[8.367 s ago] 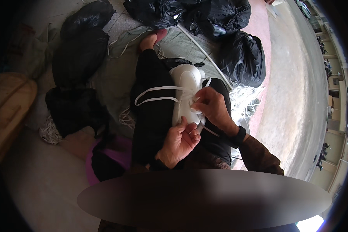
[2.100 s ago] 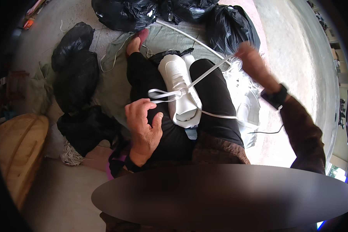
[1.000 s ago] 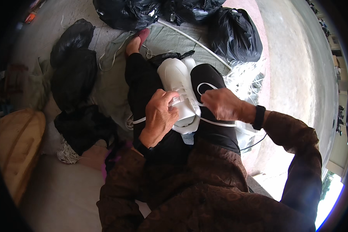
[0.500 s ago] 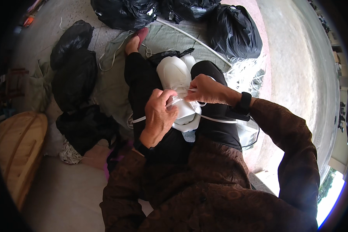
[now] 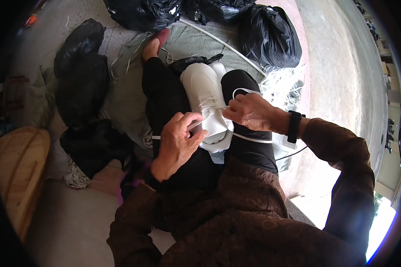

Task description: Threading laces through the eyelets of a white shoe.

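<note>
Drawn closer since a moment ago: right hand (image 5: 249, 113) pinching white lace (image 5: 249, 137), left hand (image 5: 179, 141) gripping white shoe (image 5: 206, 100), toe pointing away, lengthwise between black-trousered legs (image 5: 165, 93).

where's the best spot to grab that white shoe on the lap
Probably the white shoe by its sides at mid-length, coming down from above: it lies sole-down between the thighs, toe pointing away, and the left hand and right hand already crowd its near end.

shoe (image 5: 205, 95): plain white — laces (image 5: 249, 137) white too
trousers (image 5: 165, 93): black
shirt (image 5: 254, 209): brown, faint paisley-like pattern
wrist strap (image 5: 294, 126): black
bags (image 5: 269, 35): glossy black
mat (image 5: 129, 102): grey-green
basket (image 5: 20, 164): tan — woven
</note>
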A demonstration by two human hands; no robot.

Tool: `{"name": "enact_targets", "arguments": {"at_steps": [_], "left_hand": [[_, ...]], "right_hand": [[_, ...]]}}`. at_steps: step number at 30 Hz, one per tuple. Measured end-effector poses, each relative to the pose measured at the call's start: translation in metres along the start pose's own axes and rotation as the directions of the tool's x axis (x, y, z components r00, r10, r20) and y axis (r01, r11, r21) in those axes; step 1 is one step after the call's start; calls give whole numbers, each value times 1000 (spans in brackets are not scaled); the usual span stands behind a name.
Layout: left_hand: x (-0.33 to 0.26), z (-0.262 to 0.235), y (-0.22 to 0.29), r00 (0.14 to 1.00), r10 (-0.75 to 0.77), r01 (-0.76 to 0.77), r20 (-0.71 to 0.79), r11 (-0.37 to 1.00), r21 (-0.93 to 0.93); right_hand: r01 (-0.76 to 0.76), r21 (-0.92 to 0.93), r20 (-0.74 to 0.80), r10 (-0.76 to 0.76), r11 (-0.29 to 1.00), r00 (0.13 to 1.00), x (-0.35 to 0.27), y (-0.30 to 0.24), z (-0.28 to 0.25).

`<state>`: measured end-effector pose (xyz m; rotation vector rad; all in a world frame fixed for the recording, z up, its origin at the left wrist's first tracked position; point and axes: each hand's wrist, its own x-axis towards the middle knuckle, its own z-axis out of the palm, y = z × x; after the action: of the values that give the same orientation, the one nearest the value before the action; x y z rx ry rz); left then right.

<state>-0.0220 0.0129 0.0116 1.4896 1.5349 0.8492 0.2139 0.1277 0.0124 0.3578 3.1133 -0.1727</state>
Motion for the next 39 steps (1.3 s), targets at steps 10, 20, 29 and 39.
{"name": "enact_targets", "arguments": {"at_steps": [10,20,29,39], "left_hand": [[-83,-214,-91,958,-286,-21,17,-129,-991],[-83,-199,-116,845,-529,-144,-75,-90,-985],[-2,-1,-17,942,-336,292,8,807,-513],[13,7,-23,944,-315,229,-102,843,-486]], "right_hand": [[-500,492,-45,595,713,803,8,-44,-11],[-583,397,37,623,708,781,20,-39,-4],[-446,286,-14,470,848,883,35,-39,7],[-529,386,-3,575,756,818,28,-37,18]]}}
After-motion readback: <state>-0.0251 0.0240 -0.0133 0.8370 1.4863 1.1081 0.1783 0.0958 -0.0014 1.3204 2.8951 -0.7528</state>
